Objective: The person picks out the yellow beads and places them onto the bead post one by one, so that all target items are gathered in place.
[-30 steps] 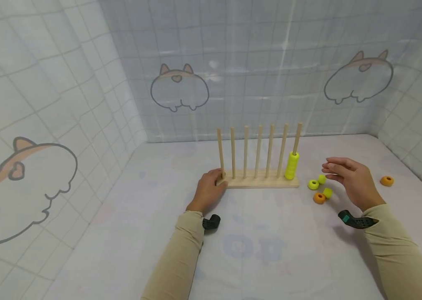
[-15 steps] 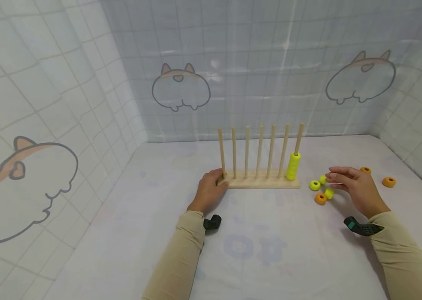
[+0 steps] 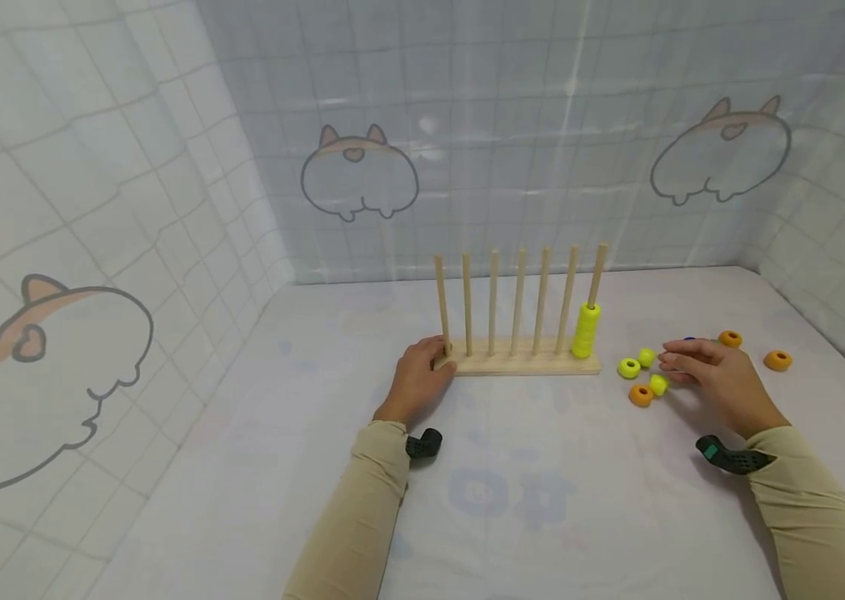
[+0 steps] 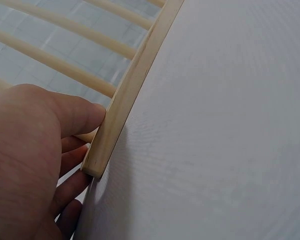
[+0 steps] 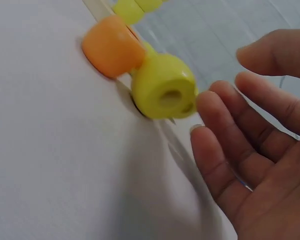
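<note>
A wooden peg rack (image 3: pixel 516 360) stands upright with a row of several dowels on a flat base. Yellow beads (image 3: pixel 586 332) are stacked on its rightmost dowel. My left hand (image 3: pixel 417 379) grips the base's left end; in the left wrist view the thumb lies on the front edge (image 4: pixel 121 107) and the fingers go behind. My right hand (image 3: pixel 726 385) hovers beside the loose beads, thumb and fingers apart around nothing. Closest to its fingertips in the right wrist view is a yellow bead (image 5: pixel 165 87), with an orange bead (image 5: pixel 112 46) behind it.
Two more yellow beads, one a ring lying flat (image 3: pixel 628 368), sit left of the right hand. Beyond that hand lie two orange beads (image 3: pixel 778 361) and a partly hidden dark blue bead (image 3: pixel 690 339). Tile-patterned cloth walls (image 3: pixel 467 167) enclose the white table surface (image 3: pixel 482 533).
My right hand has shifted right and lower toward the table, uncovering an orange bead and part of a dark blue one behind it. The left hand and rack stay in place.
</note>
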The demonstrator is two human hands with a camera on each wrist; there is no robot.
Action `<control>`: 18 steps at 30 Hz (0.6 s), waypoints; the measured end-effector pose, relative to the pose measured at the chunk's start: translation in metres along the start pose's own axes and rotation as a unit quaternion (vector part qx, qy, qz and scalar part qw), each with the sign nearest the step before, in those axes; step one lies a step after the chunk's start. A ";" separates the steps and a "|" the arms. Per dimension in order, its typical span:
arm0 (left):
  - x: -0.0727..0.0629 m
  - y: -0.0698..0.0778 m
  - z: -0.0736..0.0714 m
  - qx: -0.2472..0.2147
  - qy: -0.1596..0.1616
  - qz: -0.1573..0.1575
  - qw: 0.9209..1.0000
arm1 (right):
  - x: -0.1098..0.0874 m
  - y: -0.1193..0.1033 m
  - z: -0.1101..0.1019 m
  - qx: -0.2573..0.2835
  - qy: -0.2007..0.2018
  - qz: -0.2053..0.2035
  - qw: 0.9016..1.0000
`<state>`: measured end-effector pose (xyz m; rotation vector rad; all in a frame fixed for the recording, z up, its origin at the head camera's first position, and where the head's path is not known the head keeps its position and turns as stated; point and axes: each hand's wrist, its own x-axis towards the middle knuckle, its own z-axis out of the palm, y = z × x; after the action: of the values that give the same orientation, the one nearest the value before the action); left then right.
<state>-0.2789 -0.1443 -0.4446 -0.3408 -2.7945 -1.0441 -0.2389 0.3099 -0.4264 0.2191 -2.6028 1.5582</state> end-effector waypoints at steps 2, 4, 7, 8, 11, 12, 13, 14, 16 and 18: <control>0.000 -0.001 0.001 0.001 -0.001 0.001 1.000 | -0.002 0.000 -0.004 -0.020 -0.009 0.007 1.000; 0.000 -0.001 0.002 0.001 -0.002 -0.002 1.000 | -0.003 0.000 -0.008 -0.035 -0.024 0.021 0.999; 0.000 -0.002 0.003 0.000 -0.004 -0.003 1.000 | -0.004 0.001 -0.012 -0.053 -0.048 0.045 0.996; -0.001 -0.002 0.003 -0.001 -0.006 -0.005 1.000 | -0.004 0.001 -0.013 -0.059 -0.054 0.051 0.995; -0.001 -0.002 0.002 0.000 -0.005 -0.006 1.000 | -0.002 0.003 -0.012 -0.067 -0.063 0.059 0.994; -0.001 -0.002 0.001 0.001 -0.005 -0.006 1.000 | -0.002 0.004 -0.012 -0.067 -0.064 0.059 0.994; -0.001 -0.001 0.001 0.000 -0.004 -0.007 1.000 | -0.001 0.004 -0.011 -0.070 -0.064 0.059 0.994; -0.001 -0.001 0.000 -0.003 -0.002 -0.007 1.000 | 0.000 0.004 -0.010 -0.072 -0.065 0.057 0.994; -0.001 0.000 -0.001 -0.008 0.001 -0.009 1.000 | 0.000 0.005 -0.010 -0.085 -0.069 0.053 0.992; -0.002 0.000 0.000 -0.012 0.002 -0.011 1.000 | 0.001 0.005 -0.009 -0.107 -0.075 0.051 0.990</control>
<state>-0.2772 -0.1447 -0.4448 -0.3108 -2.7917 -1.0822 -0.2404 0.3202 -0.4268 0.1952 -2.9144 1.3234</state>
